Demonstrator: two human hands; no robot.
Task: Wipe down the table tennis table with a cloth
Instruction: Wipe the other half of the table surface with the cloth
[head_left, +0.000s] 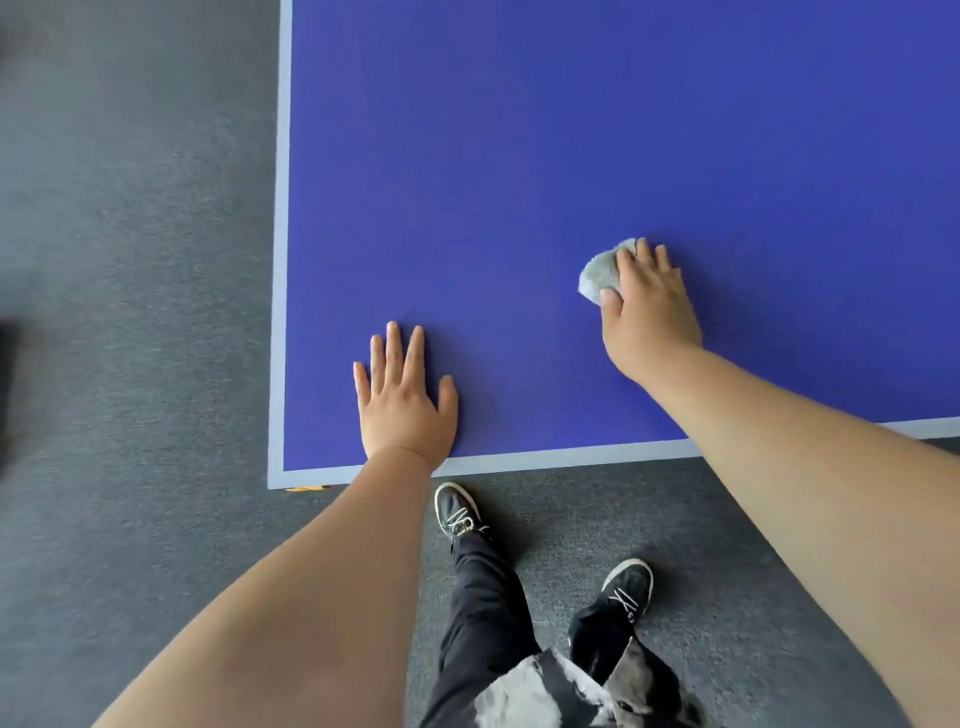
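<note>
Cloth (600, 274) beneath right hand (650, 307), seemingly gripped; left hand (406, 408) flat, well apart.

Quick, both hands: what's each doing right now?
Left hand: open, flat on the table.
Right hand: holds the grey cloth on the table.

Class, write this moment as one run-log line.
right hand: holds grey cloth on blue table | left hand: flat on table near corner | stage: wiping
</note>
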